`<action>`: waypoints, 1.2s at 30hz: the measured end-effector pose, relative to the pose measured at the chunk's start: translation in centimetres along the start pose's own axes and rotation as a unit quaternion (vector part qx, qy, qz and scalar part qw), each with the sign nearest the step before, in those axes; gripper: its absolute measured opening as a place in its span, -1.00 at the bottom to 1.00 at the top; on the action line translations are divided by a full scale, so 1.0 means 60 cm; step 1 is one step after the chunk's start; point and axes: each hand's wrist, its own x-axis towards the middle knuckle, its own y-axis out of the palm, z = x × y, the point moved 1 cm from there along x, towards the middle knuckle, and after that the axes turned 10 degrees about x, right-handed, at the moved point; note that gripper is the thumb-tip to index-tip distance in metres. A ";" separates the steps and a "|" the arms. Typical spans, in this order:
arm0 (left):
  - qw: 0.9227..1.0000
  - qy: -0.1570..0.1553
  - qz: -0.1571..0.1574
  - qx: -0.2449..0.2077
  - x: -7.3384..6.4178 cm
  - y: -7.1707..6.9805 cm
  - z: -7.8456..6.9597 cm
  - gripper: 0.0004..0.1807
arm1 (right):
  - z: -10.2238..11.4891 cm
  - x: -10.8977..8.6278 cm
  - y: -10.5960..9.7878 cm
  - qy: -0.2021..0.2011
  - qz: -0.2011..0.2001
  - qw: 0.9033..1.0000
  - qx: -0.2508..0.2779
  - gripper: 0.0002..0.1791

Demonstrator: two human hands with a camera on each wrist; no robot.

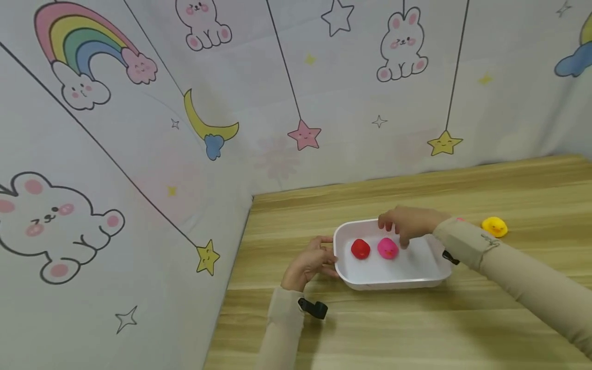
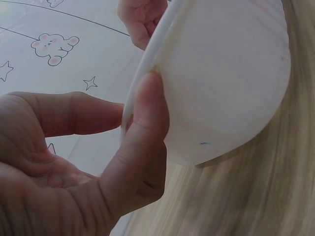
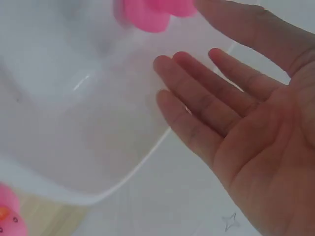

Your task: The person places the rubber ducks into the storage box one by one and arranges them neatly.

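A white plastic tray (image 1: 393, 283) stands on the wooden table, holding a red rubber duck (image 1: 360, 249) and a pink rubber duck (image 1: 388, 248). My left hand (image 1: 312, 263) pinches the tray's left rim; in the left wrist view the thumb and a finger (image 2: 150, 103) lie on either side of that edge. Over the tray, beside the pink duck, my right hand (image 1: 409, 223) has its fingers loosely extended. The right wrist view shows nothing within those fingers (image 3: 197, 98).
To the right of the tray a yellow rubber duck (image 1: 495, 226) sits on the table (image 1: 287, 216). Another pink duck (image 3: 7, 211) lies outside the tray, mostly behind the right sleeve (image 1: 467, 241) in the head view. A cartoon-printed cloth (image 1: 342, 87) hangs behind the table.
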 end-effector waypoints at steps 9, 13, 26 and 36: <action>1.000 0.005 0.007 0.004 -0.001 -0.001 0.002 -0.39 | -0.027 -0.048 -0.039 -0.061 -0.053 0.992 0.101 -0.31; 1.000 0.002 0.004 0.004 0.002 0.000 0.005 -0.40 | -0.052 -0.077 -0.051 -0.070 -0.090 0.986 0.121 -0.31; 1.000 0.009 0.014 0.010 -0.002 -0.003 0.005 -0.37 | -0.107 -0.159 -0.081 -0.066 -0.182 0.971 0.138 -0.30; 1.000 0.013 0.018 0.006 0.001 0.000 0.005 -0.37 | -0.165 -0.194 -0.075 -0.025 -0.242 0.961 0.135 -0.21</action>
